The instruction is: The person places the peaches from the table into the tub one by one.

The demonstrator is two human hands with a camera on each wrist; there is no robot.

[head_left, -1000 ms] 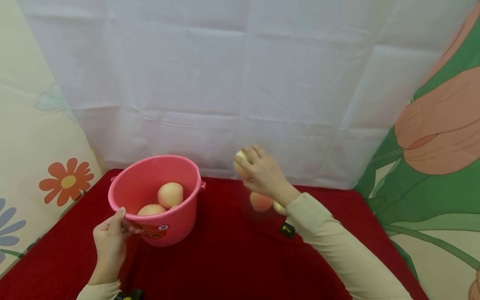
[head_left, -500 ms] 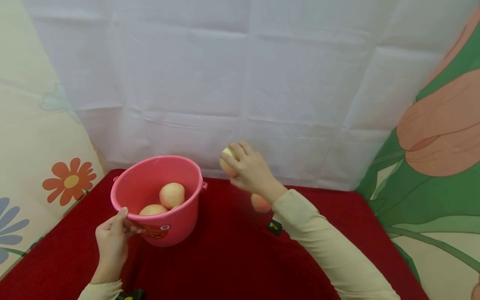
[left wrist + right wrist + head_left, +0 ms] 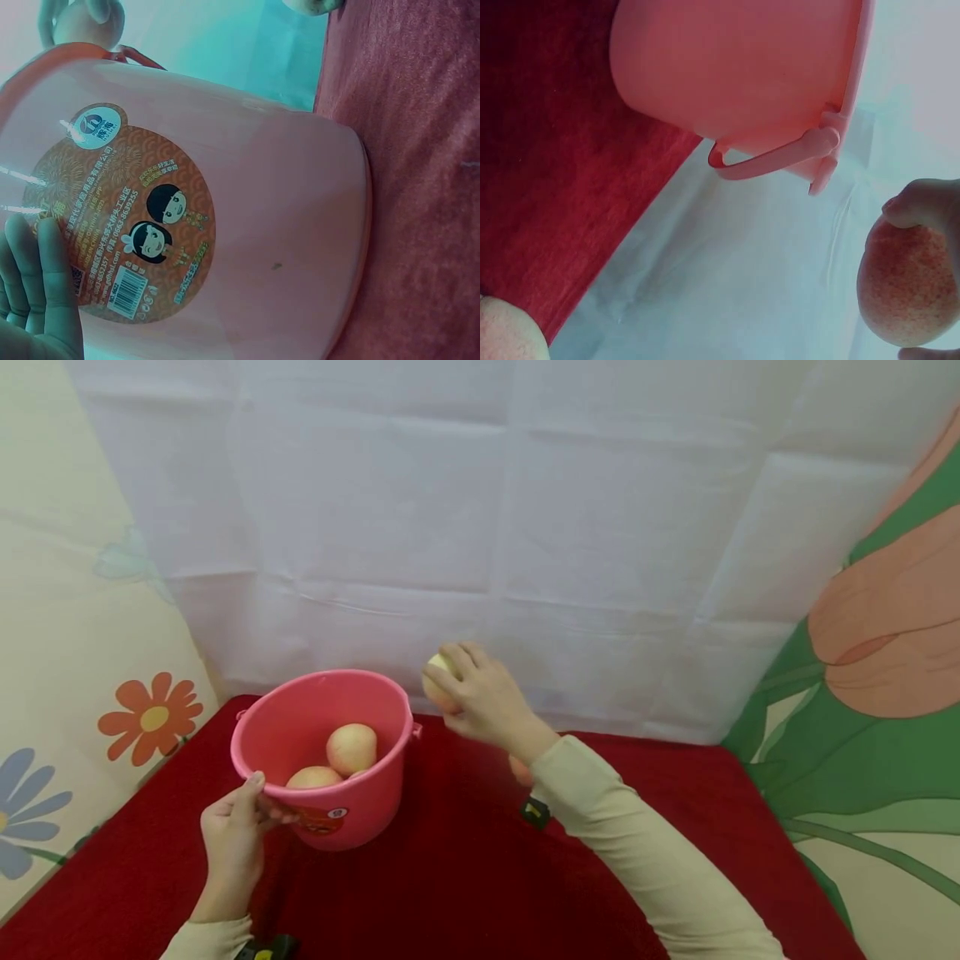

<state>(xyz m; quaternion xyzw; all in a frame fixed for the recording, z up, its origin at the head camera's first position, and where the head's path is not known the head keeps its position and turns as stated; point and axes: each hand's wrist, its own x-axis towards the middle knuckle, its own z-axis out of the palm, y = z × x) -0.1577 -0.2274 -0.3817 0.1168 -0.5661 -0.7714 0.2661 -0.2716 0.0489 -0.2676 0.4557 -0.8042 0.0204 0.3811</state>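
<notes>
A pink bucket stands at the left of the red cloth, slightly tilted in the head view. My left hand grips its near rim, thumb over the edge and fingers against the outside wall by the label. Inside lie a pale apple and a second apple, with a sliver of another beside them. To the bucket's right, my right hand holds an apple in the air, thumb and fingers round it. The right wrist view shows this apple's red speckled skin above rim level.
Another apple rests on the red cloth, partly hidden by the right forearm. The bucket's handle hangs down on its right side. A white sheet hangs behind, with flower-printed panels at both sides.
My right hand has carried its apple leftward toward the bucket, slowing lately. The left hand keeps its grip on the rim. The view has shifted slightly.
</notes>
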